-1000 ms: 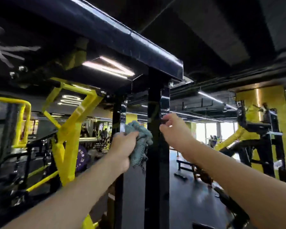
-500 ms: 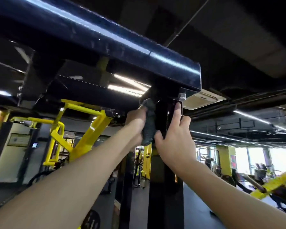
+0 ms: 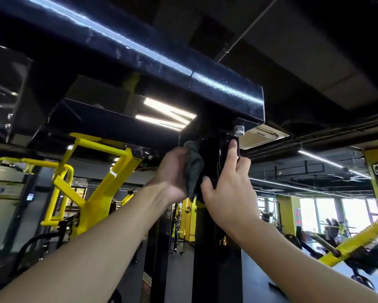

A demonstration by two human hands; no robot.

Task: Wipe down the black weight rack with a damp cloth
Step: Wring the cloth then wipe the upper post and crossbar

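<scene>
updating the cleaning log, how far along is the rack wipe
Done: the beam shows wet-looking streaks, so likely wiped. In hand: the left hand presses the cloth to the top of the post while the right hand grips it. Left: the post below, seemingly.

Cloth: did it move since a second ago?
Yes. The cloth went up the black post: it was well below the top beam, and now it sits just under it, in the left hand.

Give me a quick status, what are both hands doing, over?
Left hand grips grey cloth against black upright, just under crossbeam. Right hand holds the upright, index finger raised. Nothing blocking.
</scene>
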